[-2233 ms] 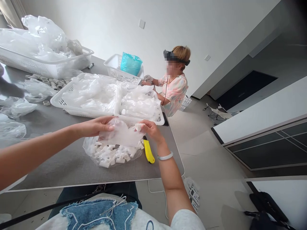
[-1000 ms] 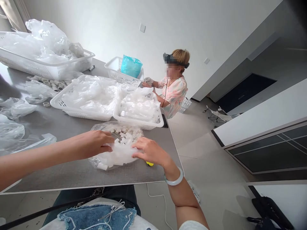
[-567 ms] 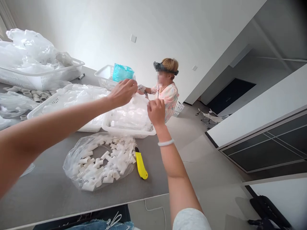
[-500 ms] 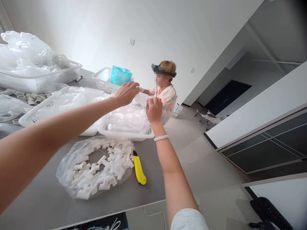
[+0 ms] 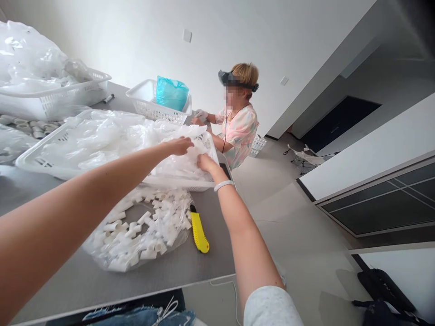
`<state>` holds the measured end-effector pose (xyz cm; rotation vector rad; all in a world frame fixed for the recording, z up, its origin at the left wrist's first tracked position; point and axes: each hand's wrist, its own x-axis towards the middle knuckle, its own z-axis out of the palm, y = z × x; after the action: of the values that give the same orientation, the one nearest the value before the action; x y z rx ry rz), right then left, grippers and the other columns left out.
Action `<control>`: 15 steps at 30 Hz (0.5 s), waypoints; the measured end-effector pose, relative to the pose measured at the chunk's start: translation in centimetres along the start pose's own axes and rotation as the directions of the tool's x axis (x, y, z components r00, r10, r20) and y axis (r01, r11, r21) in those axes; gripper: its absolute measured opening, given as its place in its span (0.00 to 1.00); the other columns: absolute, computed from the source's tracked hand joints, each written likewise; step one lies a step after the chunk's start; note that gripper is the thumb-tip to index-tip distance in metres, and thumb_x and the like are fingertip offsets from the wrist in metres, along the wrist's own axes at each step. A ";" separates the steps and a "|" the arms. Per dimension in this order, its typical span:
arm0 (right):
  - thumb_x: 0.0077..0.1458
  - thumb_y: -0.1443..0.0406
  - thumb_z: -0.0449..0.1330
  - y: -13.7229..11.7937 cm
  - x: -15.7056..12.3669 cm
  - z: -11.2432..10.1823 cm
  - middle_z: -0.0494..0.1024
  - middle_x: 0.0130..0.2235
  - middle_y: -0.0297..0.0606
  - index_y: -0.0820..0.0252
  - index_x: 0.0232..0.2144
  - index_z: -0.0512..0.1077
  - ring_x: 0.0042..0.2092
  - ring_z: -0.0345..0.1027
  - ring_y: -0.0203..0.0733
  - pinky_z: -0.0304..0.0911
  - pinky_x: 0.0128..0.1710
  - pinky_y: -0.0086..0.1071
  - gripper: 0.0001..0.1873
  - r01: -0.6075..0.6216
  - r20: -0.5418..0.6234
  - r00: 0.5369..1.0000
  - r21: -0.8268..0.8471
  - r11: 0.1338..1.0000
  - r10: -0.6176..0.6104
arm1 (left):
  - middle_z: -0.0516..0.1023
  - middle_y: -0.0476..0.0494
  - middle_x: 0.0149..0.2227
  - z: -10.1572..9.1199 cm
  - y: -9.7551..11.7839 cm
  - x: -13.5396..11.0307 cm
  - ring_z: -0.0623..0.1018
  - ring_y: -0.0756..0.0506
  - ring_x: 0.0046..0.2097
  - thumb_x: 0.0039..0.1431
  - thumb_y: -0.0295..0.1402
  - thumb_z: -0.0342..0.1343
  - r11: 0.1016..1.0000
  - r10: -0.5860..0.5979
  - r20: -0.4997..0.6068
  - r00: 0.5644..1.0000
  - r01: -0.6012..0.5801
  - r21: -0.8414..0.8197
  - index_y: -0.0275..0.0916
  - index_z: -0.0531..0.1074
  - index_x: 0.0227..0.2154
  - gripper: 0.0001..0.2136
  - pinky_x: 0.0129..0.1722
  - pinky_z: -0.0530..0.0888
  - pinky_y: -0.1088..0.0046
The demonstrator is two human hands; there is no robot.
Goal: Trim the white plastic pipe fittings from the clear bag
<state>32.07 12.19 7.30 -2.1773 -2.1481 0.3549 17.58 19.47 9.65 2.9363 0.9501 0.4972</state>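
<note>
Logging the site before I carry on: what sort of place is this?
Probably a small packing or sorting room: white baskets heaped with plastic bags, a mass of white pipe-like fittings, and a yellow cutter, all on one grey table.

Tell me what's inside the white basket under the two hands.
Inside the white basket lie translucent plastic bags. They cover its floor, and the left hand and right hand hide part of the pile. What the bags hold is too hazy to tell.
</note>
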 end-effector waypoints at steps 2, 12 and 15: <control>0.64 0.65 0.57 0.4 -0.7 -0.7 0.70 0.60 0.53 0.66 0.58 0.66 0.61 0.65 0.52 0.62 0.61 0.48 0.22 -0.007 -0.071 0.997 0.029 1.000 0.009 | 0.71 0.35 0.58 -1.4 0.3 -1.0 0.73 0.41 0.56 0.66 0.32 0.57 1.000 -0.029 0.059 0.998 0.029 -0.002 0.34 0.69 0.56 0.17 0.56 0.73 0.56; 0.63 0.66 0.49 -3.2 -12.5 0.7 0.77 0.56 0.40 0.54 0.58 0.69 0.57 0.70 0.42 0.66 0.59 0.41 0.23 0.475 -0.435 0.854 0.431 0.767 -0.285 | 0.79 0.42 0.51 -7.8 3.1 -16.9 0.78 0.43 0.48 0.67 0.35 0.50 0.990 -0.002 0.143 0.990 0.022 -0.142 0.41 0.75 0.52 0.15 0.48 0.72 0.67; 0.65 0.65 0.50 -6.7 -15.1 4.3 0.82 0.46 0.37 0.52 0.57 0.71 0.45 0.76 0.40 0.73 0.47 0.37 0.21 0.464 -0.258 0.886 0.498 0.732 -0.386 | 0.81 0.44 0.44 -4.5 3.5 -22.2 0.80 0.43 0.41 0.66 0.35 0.49 0.972 -0.009 0.199 0.980 0.056 -0.230 0.45 0.76 0.47 0.13 0.38 0.71 0.70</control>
<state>24.58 -3.18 6.29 -1.3119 -2.0498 0.6631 1.17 3.51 7.81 2.6920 0.8505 0.2874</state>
